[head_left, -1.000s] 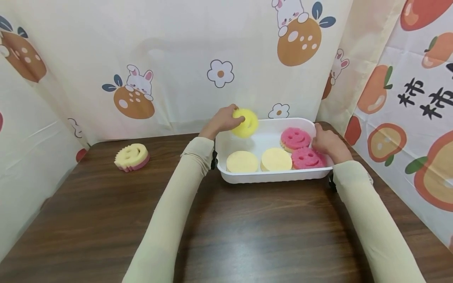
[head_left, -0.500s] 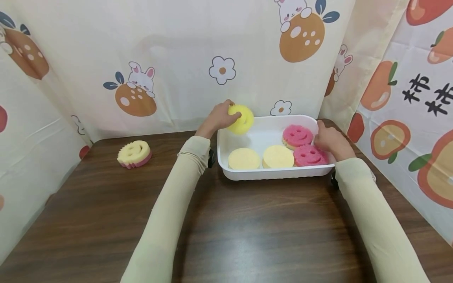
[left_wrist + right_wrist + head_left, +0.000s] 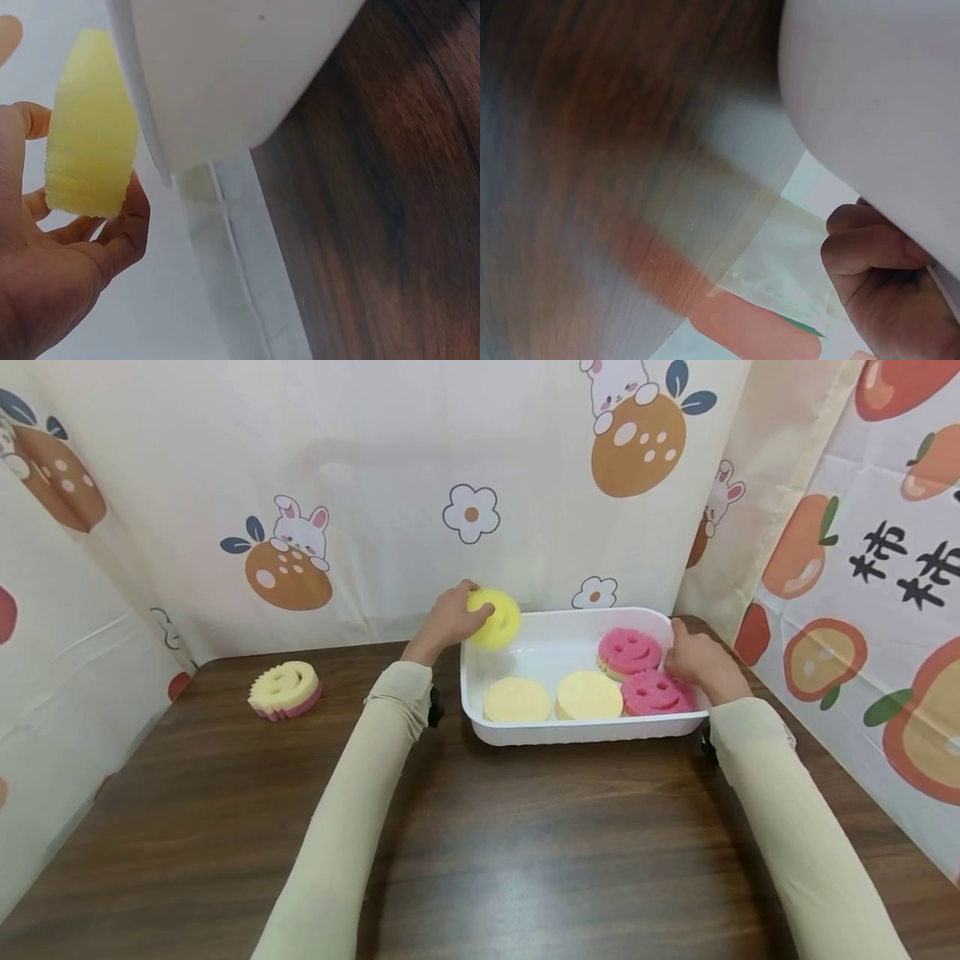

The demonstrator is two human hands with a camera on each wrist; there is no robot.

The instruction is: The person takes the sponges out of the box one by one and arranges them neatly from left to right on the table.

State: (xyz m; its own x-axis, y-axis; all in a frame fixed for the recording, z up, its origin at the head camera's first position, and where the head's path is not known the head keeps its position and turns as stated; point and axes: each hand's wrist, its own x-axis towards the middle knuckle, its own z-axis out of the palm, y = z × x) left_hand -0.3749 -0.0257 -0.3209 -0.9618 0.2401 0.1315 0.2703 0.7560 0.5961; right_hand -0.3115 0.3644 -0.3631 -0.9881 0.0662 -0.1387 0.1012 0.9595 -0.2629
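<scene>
My left hand (image 3: pixel 448 620) pinches a round yellow smiley sponge (image 3: pixel 501 620) upright, over the back left part of a white plastic tray (image 3: pixel 588 732). The left wrist view shows fingers and thumb round the thick sponge (image 3: pixel 94 127), beside the tray's outer wall (image 3: pixel 225 67). At the tray's right end, my right hand (image 3: pixel 701 660) grips the rim, its curled fingers seen from outside in the right wrist view. Inside the tray lie a pale yellow round sponge (image 3: pixel 517 700), a second pale yellow one (image 3: pixel 589 696), and two pink smiley sponges (image 3: pixel 630 652).
A yellow-and-pink smiley sponge (image 3: pixel 285 690) with a jagged edge lies on the left of the dark wooden table (image 3: pixel 555 843). Printed cloth (image 3: pixel 390 527) hangs along the back, with more at both sides. The tray stands close to the back cloth.
My left hand has moved left with the yellow sponge, from over the tray's interior towards its left rim. The right hand has kept its place on the tray.
</scene>
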